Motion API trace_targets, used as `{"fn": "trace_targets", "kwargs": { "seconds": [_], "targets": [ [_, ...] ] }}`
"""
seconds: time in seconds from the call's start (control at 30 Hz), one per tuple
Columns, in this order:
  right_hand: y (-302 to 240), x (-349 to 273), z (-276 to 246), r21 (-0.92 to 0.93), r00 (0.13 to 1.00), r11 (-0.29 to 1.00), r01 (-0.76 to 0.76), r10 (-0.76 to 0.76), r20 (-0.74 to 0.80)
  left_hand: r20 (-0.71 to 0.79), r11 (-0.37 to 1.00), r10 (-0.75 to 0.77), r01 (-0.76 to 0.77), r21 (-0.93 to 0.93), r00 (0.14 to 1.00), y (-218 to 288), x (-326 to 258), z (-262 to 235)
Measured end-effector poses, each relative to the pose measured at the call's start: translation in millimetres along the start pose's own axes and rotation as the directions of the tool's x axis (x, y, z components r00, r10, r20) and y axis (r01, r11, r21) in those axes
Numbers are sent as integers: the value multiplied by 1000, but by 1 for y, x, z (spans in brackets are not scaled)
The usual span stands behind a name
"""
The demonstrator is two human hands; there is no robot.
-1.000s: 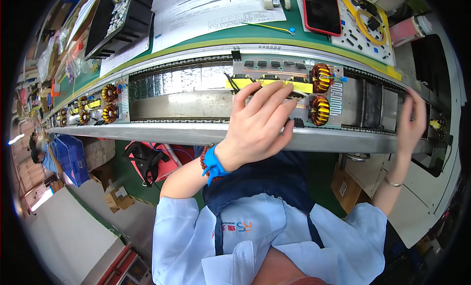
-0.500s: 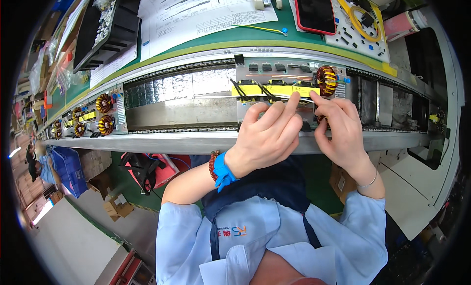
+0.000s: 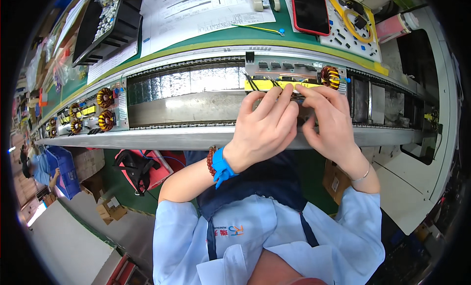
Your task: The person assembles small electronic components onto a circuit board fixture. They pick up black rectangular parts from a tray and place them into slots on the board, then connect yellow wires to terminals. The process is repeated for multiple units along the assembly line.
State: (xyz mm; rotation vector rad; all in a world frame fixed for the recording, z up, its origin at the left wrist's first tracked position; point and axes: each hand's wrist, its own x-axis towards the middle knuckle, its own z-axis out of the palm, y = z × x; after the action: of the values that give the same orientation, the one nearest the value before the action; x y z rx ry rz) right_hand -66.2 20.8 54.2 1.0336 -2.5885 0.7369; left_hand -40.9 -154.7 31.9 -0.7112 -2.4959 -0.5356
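Note:
A circuit board (image 3: 314, 61) sits across the conveyor rails, carrying a row of yellow-taped blocks (image 3: 260, 84), dark leads and a copper-and-black toroid coil (image 3: 329, 77) at its right. My left hand (image 3: 267, 125) reaches over the near half of the board with its fingers stretched out. Its fingertips rest at the yellow blocks. From the right, my right hand (image 3: 331, 118) meets it, index fingertip at the same blocks, thumb held apart below. I see nothing gripped in either hand. Both hands hide the board's near side.
More boards with toroid coils (image 3: 105, 97) sit along the conveyor (image 3: 181, 130) to the left. Beyond the rail lie a black parts bin (image 3: 125, 37), printed sheets (image 3: 181, 27), a yellow-green wire (image 3: 257, 28), a red-edged phone (image 3: 311, 11) and a white parts tray (image 3: 353, 32).
The board appears slightly farther right under my hands. My right index fingertip has moved left, closer to my left fingertips, and my right thumb has left the coil on the near side.

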Motion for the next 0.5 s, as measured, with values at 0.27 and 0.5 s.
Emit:
{"fn": "trace_targets", "kwargs": {
  "seconds": [0.27,0.5],
  "targets": [
    [-5,-2,6,-34,999,999,-42,41,-23,17,999,22,-21,-41,1000,4,-4,7],
    [0,1,-1,-70,997,996,-48,44,-69,-112,990,-21,5,-142,994,-9,-2,-6]
  ]
}}
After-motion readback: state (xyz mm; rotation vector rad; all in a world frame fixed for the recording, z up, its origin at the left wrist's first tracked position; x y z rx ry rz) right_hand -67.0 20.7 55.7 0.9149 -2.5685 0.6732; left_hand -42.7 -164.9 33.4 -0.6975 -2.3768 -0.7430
